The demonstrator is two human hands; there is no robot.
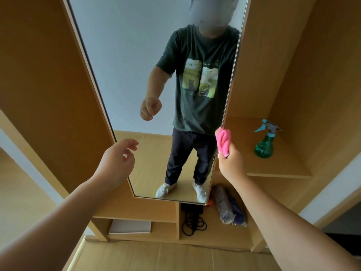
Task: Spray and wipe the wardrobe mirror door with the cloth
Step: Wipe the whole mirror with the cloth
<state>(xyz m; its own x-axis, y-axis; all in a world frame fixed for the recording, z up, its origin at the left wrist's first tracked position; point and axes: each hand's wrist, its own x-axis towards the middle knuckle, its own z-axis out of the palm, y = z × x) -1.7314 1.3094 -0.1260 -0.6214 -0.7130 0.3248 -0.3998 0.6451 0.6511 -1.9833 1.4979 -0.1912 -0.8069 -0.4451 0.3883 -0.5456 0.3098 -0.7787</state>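
Observation:
The tall wardrobe mirror door (125,79) stands in front of me and reflects a person in a dark green T-shirt. My right hand (231,161) grips a bunched pink cloth (223,140) and holds it against the mirror's right edge, low down. My left hand (119,159) hovers near the mirror's lower left edge with loosely curled fingers and holds nothing. A green spray bottle (264,142) with a blue trigger head stands on the wooden shelf (283,169) to the right of the mirror, apart from both hands.
Light wooden wardrobe panels (39,79) flank the mirror on both sides. Below it, open compartments hold a coiled black cable (193,223), a bagged bundle (226,206) and a white box (130,226). The wooden floor (156,257) lies at the bottom.

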